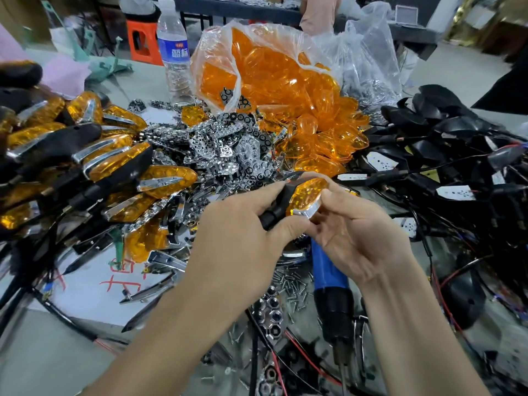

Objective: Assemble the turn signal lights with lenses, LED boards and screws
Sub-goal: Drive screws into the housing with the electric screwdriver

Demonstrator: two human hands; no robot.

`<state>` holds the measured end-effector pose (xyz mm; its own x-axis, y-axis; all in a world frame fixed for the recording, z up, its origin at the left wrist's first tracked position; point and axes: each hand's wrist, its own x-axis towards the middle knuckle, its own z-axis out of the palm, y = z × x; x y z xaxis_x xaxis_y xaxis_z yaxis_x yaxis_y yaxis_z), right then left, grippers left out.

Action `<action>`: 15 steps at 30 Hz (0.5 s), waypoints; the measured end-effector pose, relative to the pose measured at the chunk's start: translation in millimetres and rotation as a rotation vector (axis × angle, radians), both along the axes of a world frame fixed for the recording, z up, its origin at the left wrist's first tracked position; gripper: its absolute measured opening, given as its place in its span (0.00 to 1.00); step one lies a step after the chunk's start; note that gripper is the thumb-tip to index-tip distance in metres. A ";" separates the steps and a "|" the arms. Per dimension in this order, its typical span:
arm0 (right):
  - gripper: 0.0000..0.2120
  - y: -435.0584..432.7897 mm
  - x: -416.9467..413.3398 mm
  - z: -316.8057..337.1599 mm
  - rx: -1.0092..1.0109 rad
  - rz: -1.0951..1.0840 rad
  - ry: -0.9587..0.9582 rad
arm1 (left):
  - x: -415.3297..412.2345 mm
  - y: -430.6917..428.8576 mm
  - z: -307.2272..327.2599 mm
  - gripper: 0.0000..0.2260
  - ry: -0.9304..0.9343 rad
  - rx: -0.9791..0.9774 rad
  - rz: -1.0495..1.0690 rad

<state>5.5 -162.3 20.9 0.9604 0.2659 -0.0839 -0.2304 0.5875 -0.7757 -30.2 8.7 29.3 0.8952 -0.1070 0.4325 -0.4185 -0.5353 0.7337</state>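
Note:
Both hands hold one turn signal light (304, 197) above the table's middle. It has an orange lens, a chrome edge and a black stem. My left hand (243, 230) grips the black stem and housing from the left. My right hand (351, 227) pinches the lens end and chrome edge from the right. Loose screws (294, 287) lie on the table under the hands. A blue and black electric screwdriver (331, 290) lies beside them, partly hidden by my right hand.
Finished orange lights (114, 158) are heaped at the left. Chrome reflectors (228, 147) pile in the middle, and a plastic bag of orange lenses (274, 75) stands behind. Black housings with wires and white LED boards (445, 167) fill the right. A water bottle (174, 52) stands at the back.

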 end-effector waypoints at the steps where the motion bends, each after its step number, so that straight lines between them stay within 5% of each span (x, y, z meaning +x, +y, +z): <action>1: 0.16 -0.1 0.0 0.2 -0.003 0.005 -0.005 | 0.3 -0.3 -0.2 0.17 -0.014 0.005 0.009; 12: 0.16 -1.9 -0.3 -1.8 -0.033 -0.020 -0.063 | 6.7 7.5 -7.4 0.22 0.053 -0.007 -0.051; 15: 0.16 0.2 0.4 -2.2 -0.080 -0.038 -0.106 | 6.8 10.0 -3.6 0.14 0.057 0.044 -0.068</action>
